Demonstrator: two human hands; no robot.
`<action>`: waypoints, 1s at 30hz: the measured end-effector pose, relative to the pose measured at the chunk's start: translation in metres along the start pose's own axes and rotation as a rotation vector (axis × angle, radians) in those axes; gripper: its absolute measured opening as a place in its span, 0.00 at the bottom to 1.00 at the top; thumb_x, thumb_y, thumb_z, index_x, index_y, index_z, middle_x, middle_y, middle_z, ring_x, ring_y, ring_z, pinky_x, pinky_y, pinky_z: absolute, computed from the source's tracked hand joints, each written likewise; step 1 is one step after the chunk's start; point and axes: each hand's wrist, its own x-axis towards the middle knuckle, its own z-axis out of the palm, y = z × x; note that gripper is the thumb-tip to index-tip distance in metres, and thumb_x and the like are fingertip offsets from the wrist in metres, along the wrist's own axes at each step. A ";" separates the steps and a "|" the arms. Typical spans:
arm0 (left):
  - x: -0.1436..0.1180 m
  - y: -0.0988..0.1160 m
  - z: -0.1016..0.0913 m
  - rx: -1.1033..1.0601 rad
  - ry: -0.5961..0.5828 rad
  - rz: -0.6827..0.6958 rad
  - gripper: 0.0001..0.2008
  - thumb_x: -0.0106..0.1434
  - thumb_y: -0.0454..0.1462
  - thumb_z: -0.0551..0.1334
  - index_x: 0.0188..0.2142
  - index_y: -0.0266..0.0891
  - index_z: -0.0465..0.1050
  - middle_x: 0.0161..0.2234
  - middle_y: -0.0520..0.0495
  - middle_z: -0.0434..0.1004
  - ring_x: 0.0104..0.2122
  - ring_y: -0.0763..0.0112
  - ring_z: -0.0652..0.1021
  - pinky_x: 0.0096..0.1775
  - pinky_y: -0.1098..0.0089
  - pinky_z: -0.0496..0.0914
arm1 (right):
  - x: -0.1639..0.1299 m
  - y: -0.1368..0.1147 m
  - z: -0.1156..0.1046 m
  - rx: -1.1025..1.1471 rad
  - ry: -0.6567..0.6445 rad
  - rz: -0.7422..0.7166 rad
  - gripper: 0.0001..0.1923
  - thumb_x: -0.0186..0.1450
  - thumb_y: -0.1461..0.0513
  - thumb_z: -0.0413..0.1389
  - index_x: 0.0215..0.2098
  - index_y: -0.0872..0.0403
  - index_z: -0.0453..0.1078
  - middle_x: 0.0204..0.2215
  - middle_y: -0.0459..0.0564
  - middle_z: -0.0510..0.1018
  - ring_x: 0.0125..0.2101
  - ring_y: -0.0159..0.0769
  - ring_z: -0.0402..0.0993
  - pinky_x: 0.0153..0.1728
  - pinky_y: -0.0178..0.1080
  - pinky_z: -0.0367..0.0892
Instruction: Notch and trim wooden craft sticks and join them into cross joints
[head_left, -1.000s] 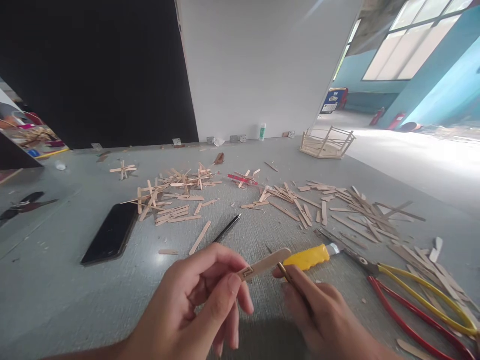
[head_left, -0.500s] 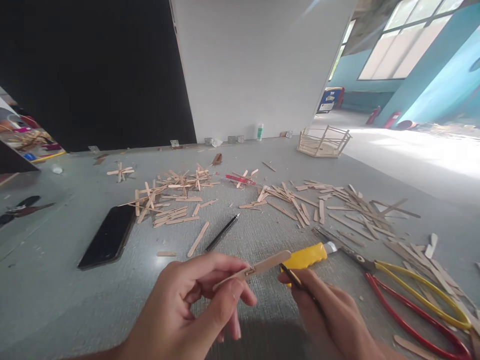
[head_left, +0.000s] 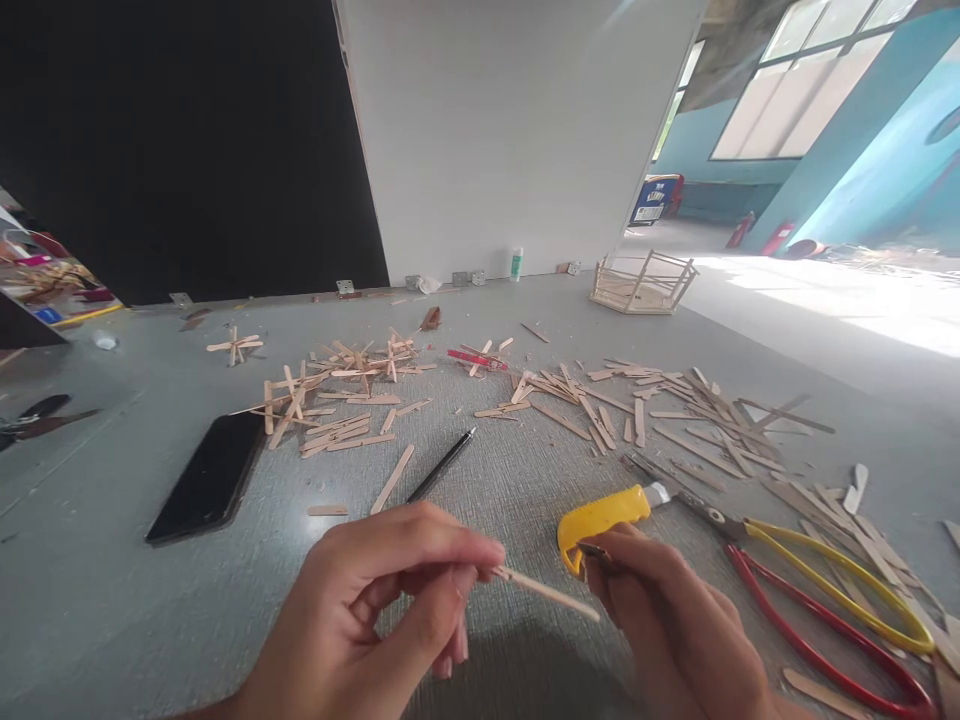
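My left hand (head_left: pixel 397 610) pinches a wooden craft stick (head_left: pixel 551 594) between thumb and fingertips. The stick is seen nearly edge-on, its free end slanting down to the right, with a small notch or mark near my fingers. My right hand (head_left: pixel 667 610) is closed round a slim dark tool (head_left: pixel 595 551); only its tip shows, so its kind is unclear. The tool and the stick are apart. Just beyond my right hand lies a yellow-handled utility knife (head_left: pixel 600 520). A black pen (head_left: pixel 442 467) lies ahead of my left hand.
Pliers with red and yellow handles (head_left: pixel 832 580) lie at the right. Loose craft sticks (head_left: pixel 705 400) are scattered across the table (head_left: pixel 187 620). A phone (head_left: pixel 206 480) lies left. Farther back stand a stick-built frame (head_left: pixel 643 285) and a small glue bottle (head_left: pixel 516 264).
My left hand has turned the craft stick, so its free end now points down-right instead of up-right and its edge faces me. My right hand has tilted the dark tool.
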 end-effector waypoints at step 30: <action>0.002 0.002 0.001 0.395 0.033 0.254 0.13 0.64 0.26 0.61 0.38 0.46 0.78 0.31 0.57 0.80 0.28 0.78 0.80 0.31 0.80 0.76 | 0.022 -0.002 -0.043 -0.340 -0.169 -0.343 0.19 0.73 0.68 0.53 0.57 0.48 0.76 0.41 0.50 0.81 0.36 0.37 0.79 0.38 0.38 0.77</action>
